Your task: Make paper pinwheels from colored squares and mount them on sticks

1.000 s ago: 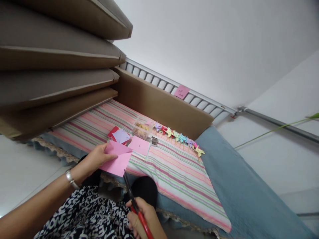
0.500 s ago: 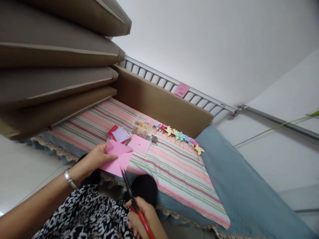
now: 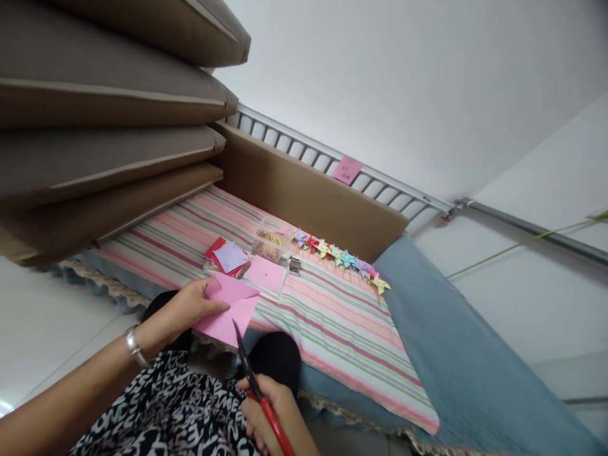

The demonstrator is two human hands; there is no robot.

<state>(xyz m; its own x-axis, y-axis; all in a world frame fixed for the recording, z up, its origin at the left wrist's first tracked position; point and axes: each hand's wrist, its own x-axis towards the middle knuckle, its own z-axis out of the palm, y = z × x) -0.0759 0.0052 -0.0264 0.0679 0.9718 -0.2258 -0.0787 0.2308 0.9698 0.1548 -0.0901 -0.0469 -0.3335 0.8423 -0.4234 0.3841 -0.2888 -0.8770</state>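
Observation:
A square of pink paper [image 3: 223, 323] is pinched in my left hand [image 3: 197, 308], thumb lying on top near its middle. A slit runs in from its right corner. My right hand [image 3: 275, 408] is wrapped round red-handled scissors [image 3: 246, 361], whose dark blades point up at the lower edge of the paper. The blade tips overlap the sheet in view; whether they are cutting I cannot tell. Just beyond the paper lie a red and lilac paper pile [image 3: 230, 258] and a stack of pink squares [image 3: 266, 275] with a small mark at its centre.
A clear box of gold fasteners and sticks [image 3: 270, 244] stands behind the stacks, beside a small metal clip [image 3: 294, 265]. Several paper pinwheels [image 3: 348, 260] line the striped cloth [image 3: 342, 329]. Folded brown cushions [image 3: 109, 152] rise at left; a metal rail [image 3: 294, 142] runs behind.
My left hand and the pink paper have shifted slightly right and down. The scissors have moved little, and their blades look closer together.

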